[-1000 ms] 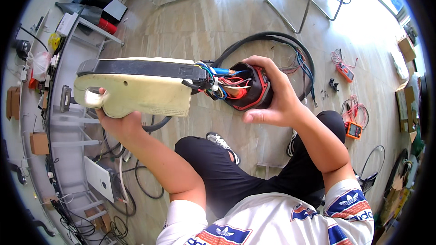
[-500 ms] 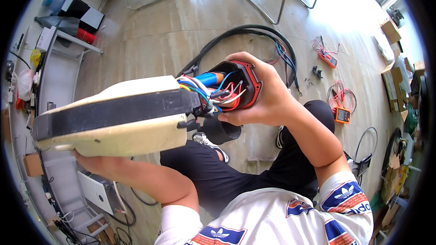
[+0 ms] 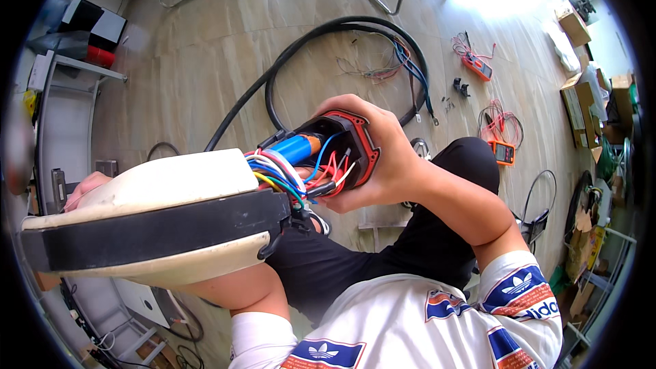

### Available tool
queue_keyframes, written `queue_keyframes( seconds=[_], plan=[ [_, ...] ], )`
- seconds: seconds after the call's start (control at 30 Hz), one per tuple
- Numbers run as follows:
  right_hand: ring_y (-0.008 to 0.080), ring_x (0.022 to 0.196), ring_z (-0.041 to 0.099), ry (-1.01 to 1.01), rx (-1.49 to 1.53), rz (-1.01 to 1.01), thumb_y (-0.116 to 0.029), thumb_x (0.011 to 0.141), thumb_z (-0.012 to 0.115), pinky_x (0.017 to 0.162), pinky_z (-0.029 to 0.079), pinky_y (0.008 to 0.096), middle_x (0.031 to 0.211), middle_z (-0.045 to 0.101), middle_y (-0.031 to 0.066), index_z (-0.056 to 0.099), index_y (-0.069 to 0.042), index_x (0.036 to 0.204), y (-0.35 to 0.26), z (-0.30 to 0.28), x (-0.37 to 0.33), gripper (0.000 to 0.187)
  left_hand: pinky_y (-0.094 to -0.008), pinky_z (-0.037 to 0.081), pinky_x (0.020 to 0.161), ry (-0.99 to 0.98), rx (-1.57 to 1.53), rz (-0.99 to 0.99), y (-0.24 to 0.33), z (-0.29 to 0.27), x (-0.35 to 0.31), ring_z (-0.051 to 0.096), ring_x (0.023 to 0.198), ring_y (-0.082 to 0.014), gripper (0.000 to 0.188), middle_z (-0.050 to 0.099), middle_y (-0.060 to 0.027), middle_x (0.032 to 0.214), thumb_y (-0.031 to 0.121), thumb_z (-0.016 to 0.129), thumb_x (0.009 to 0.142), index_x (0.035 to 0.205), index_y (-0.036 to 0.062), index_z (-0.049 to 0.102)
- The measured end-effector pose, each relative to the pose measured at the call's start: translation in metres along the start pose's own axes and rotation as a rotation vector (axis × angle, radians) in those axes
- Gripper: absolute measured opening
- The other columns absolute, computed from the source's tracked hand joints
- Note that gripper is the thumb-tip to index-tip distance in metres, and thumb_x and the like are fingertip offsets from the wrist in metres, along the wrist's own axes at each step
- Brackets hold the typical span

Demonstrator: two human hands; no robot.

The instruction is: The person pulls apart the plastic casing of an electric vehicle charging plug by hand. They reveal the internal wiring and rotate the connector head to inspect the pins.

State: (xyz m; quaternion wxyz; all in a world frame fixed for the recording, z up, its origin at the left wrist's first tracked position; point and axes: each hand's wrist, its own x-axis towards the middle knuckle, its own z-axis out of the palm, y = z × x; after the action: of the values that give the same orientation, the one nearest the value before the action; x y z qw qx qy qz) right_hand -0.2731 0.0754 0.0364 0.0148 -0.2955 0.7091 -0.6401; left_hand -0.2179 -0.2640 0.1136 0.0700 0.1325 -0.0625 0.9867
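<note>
A cream-and-black casing (image 3: 157,229), which looks like the handle shell of a charging gun, lies level in front of me on the left. My left forearm passes beneath it, and my left hand (image 3: 87,190) shows past its far left side, fingers curled against the shell. My right hand (image 3: 383,147) is wrapped round a black housing with a red rim (image 3: 365,150), its open end facing right. Coloured wires (image 3: 280,171) and a blue cylinder with an orange end (image 3: 297,150) bridge casing and housing. The left palm is hidden.
A thick black cable (image 3: 273,68) loops on the floor ahead, its stripped wires (image 3: 403,61) spread inside the loop. Two orange meters (image 3: 502,152) with tangled leads and a small black clamp-like part (image 3: 461,87) lie to the right. A white shelf (image 3: 89,65) and boxes (image 3: 581,113) stand along the sides.
The casing has moved left and down and shows more of its upper cream side. My left hand has shifted from under it to its far side. The housing has come slightly left with my right hand.
</note>
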Motion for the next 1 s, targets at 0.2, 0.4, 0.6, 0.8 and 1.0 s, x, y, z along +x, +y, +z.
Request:
queue_keyframes(
  seconds=[0.2,0.4,0.6,0.8,1.0],
  plan=[
    [0.0178,0.089,0.065,-0.001,-0.05,0.015,-0.021,0.052,0.091,0.083,0.052,0.0293,0.1,0.066,0.0104,0.054,0.001,0.119,-0.001,0.003,0.001,0.08,-0.0252,0.047,0.093,-0.023,0.234,0.098,0.01,-0.002,0.008,0.063,0.095,-0.0105,0.014,0.064,-0.0011,0.094,0.014,0.077,0.08,0.092,0.0117,0.072],
    [0.0291,0.095,0.067,0.035,0.13,0.034,-0.03,0.06,0.09,0.087,0.051,0.0353,0.105,0.065,0.0168,0.051,0.002,0.125,0.009,0.002,-0.002,0.082,-0.0255,0.047,0.09,0.0,0.302,0.125,0.012,0.0,0.008,0.062,0.091,-0.0103,0.011,0.064,-0.0005,0.091,0.013,0.077,0.08,0.089,0.0123,0.072],
    [0.0259,0.122,0.053,-0.231,0.307,0.067,-0.043,0.073,0.072,0.107,0.038,0.0361,0.129,0.054,0.0186,0.038,0.008,0.141,0.01,-0.02,-0.003,0.092,-0.0258,0.048,0.086,0.011,0.329,0.133,0.014,0.005,0.007,0.062,0.087,-0.0101,0.008,0.064,0.0,0.088,0.013,0.077,0.08,0.087,0.013,0.072],
    [0.0255,0.129,0.048,-0.288,0.346,0.166,-0.046,0.076,0.065,0.11,0.034,0.0352,0.136,0.049,0.0188,0.035,0.008,0.144,0.006,-0.022,-0.004,0.092,-0.0261,0.048,0.083,0.025,0.324,0.091,0.019,0.004,0.007,0.062,0.083,-0.0099,0.006,0.064,0.0006,0.084,0.012,0.077,0.08,0.084,0.0136,0.072],
    [0.0257,0.128,0.048,-0.318,0.301,0.141,-0.042,0.077,0.064,0.11,0.035,0.0354,0.135,0.047,0.0189,0.033,0.008,0.144,0.007,-0.023,-0.003,0.089,-0.0265,0.049,0.08,0.032,0.3,-0.039,0.028,0.004,0.01,0.061,0.079,-0.0097,0.005,0.063,0.0012,0.081,0.011,0.076,0.08,0.081,0.0142,0.072]
  ],
)
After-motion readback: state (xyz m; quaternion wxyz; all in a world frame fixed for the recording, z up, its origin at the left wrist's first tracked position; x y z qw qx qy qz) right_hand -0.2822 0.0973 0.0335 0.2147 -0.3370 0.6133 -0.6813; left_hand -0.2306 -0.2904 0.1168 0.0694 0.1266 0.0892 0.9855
